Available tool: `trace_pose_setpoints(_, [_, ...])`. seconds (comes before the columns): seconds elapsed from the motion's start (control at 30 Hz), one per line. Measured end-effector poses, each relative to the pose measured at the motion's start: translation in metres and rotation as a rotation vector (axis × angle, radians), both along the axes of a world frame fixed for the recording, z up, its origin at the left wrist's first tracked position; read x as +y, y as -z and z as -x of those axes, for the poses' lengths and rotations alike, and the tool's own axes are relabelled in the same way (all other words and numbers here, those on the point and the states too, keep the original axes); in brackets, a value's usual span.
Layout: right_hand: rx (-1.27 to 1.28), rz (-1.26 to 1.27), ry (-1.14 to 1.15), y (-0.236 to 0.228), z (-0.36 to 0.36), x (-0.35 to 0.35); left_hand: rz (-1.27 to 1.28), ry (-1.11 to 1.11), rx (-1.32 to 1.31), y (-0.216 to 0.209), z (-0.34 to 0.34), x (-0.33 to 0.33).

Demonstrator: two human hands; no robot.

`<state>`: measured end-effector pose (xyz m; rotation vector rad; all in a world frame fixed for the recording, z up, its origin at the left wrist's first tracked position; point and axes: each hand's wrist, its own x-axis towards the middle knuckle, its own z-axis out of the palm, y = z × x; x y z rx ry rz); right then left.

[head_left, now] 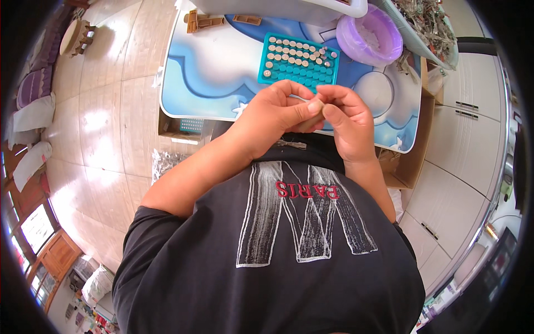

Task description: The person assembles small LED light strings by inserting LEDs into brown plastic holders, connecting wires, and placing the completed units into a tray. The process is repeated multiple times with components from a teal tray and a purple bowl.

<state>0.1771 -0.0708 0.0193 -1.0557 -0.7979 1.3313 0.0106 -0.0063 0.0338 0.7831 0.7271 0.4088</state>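
In front of my chest, over the near edge of the table, my hands come together. My left hand (275, 110) is closed, its thumb and fingers pinching a small tan piece (315, 120). My right hand (351, 119) is closed on the same piece from the other side, thumb tip close to the left thumb. Fingers cover most of the piece, so its kind does not show. Just beyond my hands lies a teal tray (300, 78) with rows of round pegs. Several silvery round caps (285, 57) sit on its upper and left rows.
A purple-lined round basin (384, 42) stands beyond the tray, next to a tub of tangled metal-like parts (425, 28). A large pale bin (278, 6) borders the far edge. Small brown pieces (208, 23) lie on the blue-and-white table (217, 67). White cabinets (464, 133) rise at right.
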Motion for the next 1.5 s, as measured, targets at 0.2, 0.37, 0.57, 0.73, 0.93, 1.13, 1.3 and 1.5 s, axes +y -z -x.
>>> trace_pose_setpoints(0.2, [0.083, -0.148, 0.226, -0.017, -0.100, -0.035, -1.570, -0.307, 0.562, 0.010, 0.006, 0.065])
trace_pose_setpoints(0.37, [-0.407, 0.110, 0.553, -0.044, -0.193, -0.106, -1.883, -0.137, 0.950, 0.042, 0.018, 0.125])
trace_pose_setpoints(0.57, [-0.750, 0.665, 0.556, 0.013, -0.243, -0.143, -1.776, -0.059, 1.023, 0.044, 0.025, 0.128])
trace_pose_setpoints(0.73, [-1.038, 0.457, 0.634, 0.032, -0.236, -0.103, -1.658, -0.184, 1.055, 0.041, 0.024, 0.115])
trace_pose_setpoints(0.93, [-1.451, 0.118, 0.403, 0.001, -0.148, 0.011, -0.595, -0.373, 0.160, 0.029, 0.031, 0.087])
trace_pose_setpoints(1.13, [-1.841, 0.010, 0.322, 0.023, -0.157, 0.054, 0.229, -0.234, -0.333, 0.013, 0.029, 0.051])
trace_pose_setpoints(1.3, [-1.457, -0.106, 0.496, 0.007, -0.156, 0.023, 0.423, -0.113, -0.430, 0.016, 0.023, 0.027])
trace_pose_setpoints(1.5, [-0.480, 0.115, 0.508, -0.005, -0.136, -0.021, -0.051, 0.013, -0.057, 0.001, -0.004, 0.014])
